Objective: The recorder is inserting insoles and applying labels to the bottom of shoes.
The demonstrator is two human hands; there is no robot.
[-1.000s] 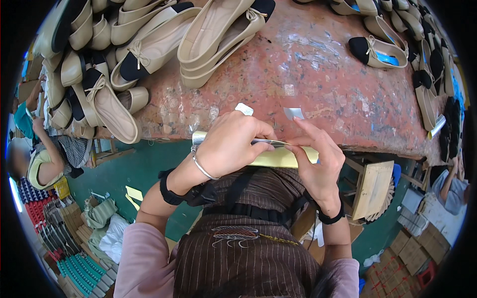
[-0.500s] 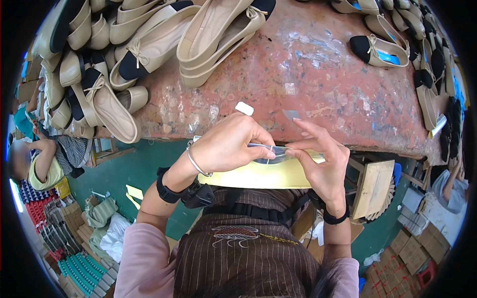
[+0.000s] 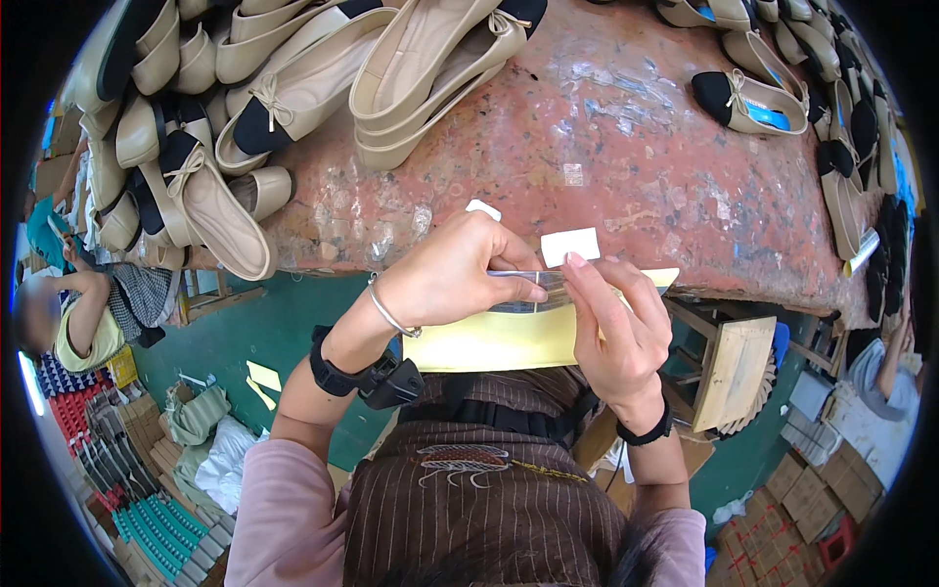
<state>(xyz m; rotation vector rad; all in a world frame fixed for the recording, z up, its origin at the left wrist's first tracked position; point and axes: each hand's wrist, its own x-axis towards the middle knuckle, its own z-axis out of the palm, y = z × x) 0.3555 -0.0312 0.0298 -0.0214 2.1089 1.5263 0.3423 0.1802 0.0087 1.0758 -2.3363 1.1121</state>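
Observation:
A yellow sheet with a greyish strip along its top edge hangs between my hands at the table's near edge. My left hand is closed, its thumb and fingers pinching that strip. Right beside it, my right hand is closed on a small white label, which stands out past the fingertips. The label's lower edge is partly covered by a finger. Another small white piece shows just beyond my left knuckles; what bears it is hidden.
Beige flat shoes with black toes are piled at the table's left. More shoes line its right side. The worn red tabletop lies ahead. A wooden stool stands below at right. A person sits at far left.
My right hand has shifted slightly left along the sheet, and its fingers have closed in. The label there now shows a white face, where a greyish piece showed at the fingertip before.

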